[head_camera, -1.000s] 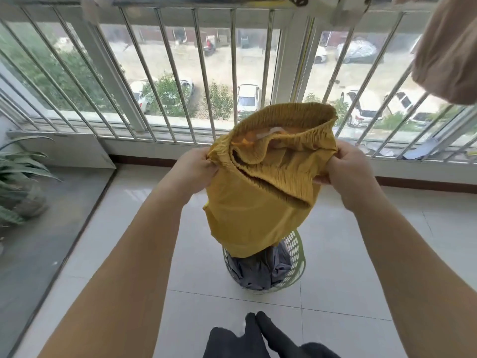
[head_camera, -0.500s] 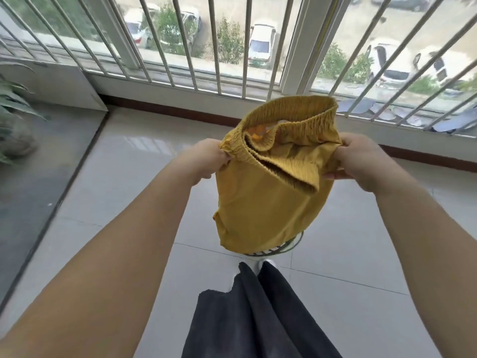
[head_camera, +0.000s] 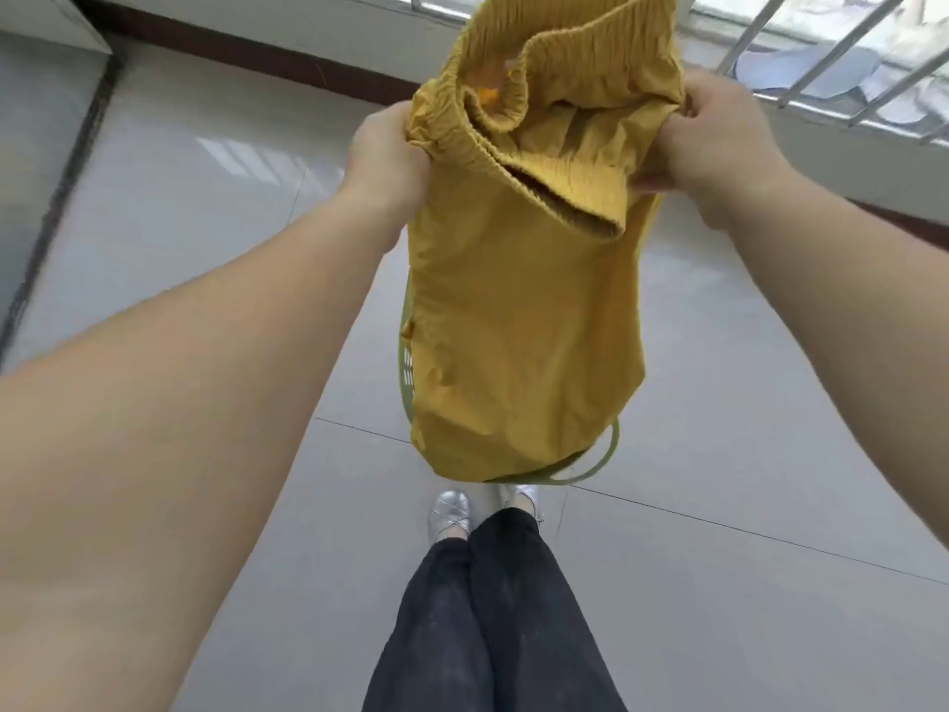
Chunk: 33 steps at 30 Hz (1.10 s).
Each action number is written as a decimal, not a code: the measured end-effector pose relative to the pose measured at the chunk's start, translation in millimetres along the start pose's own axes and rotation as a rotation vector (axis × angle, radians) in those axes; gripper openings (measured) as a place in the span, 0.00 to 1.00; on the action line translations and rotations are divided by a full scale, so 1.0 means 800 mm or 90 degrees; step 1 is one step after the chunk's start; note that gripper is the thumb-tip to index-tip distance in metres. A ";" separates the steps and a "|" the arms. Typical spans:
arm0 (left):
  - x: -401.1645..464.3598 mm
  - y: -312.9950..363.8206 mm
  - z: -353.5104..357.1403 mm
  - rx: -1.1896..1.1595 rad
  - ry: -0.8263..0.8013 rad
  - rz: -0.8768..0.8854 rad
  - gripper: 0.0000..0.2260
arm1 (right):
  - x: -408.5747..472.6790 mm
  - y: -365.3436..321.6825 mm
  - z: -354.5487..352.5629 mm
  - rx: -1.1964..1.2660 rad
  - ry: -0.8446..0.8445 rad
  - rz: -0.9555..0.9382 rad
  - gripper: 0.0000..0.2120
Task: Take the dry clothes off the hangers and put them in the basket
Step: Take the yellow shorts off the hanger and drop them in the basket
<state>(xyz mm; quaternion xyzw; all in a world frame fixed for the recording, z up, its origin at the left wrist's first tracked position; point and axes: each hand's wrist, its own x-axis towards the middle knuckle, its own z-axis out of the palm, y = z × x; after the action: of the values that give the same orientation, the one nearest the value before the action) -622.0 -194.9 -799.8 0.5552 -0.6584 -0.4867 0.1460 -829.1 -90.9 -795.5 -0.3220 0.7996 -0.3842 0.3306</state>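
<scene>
Garment: yellow elastic-waist shorts hang off any hanger, waistband up, legs drooping straight above the basket
Waistband: gathered elastic, bunched and folded over itself between the two hands, with the opening facing the camera
Left hand: fingers curled tight round the left end of the waistband, gripping a fold of cloth
Right hand: fingers curled and pinching the right end of the waistband, thumb side tucked into the fabric
Basket: green slotted laundry basket on the floor, mostly hidden behind the shorts; only a strip of wall and rim shows
Step in hand: lowering the shorts into the basket, by my reading
Doing it well: keep the hem centred over the rim, lower until the legs pile inside, then release both ends together so nothing drapes outside
Risk: letting go early or off-centre could leave a leg over the rim
Surroundings: pale floor tiles, silver shoes just behind the basket, window bars above
</scene>
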 end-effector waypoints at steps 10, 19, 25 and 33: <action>0.081 -0.075 0.068 -0.040 0.025 0.094 0.19 | 0.073 0.094 0.036 0.001 -0.014 -0.096 0.11; 0.057 -0.188 0.089 0.144 -0.163 0.196 0.17 | 0.022 0.206 0.059 -0.114 -0.203 -0.088 0.13; 0.031 -0.276 0.117 0.340 -0.344 0.221 0.24 | -0.004 0.278 0.082 -0.339 -0.353 -0.165 0.17; 0.019 -0.358 0.162 0.834 -0.491 0.261 0.34 | -0.010 0.362 0.137 -0.780 -0.626 -0.198 0.25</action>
<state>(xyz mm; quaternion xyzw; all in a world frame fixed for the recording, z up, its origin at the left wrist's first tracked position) -553.6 -119.8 -1097.9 0.1878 -0.9047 -0.1214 -0.3627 -815.5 15.2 -1086.2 -0.6866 0.5772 0.2677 0.3518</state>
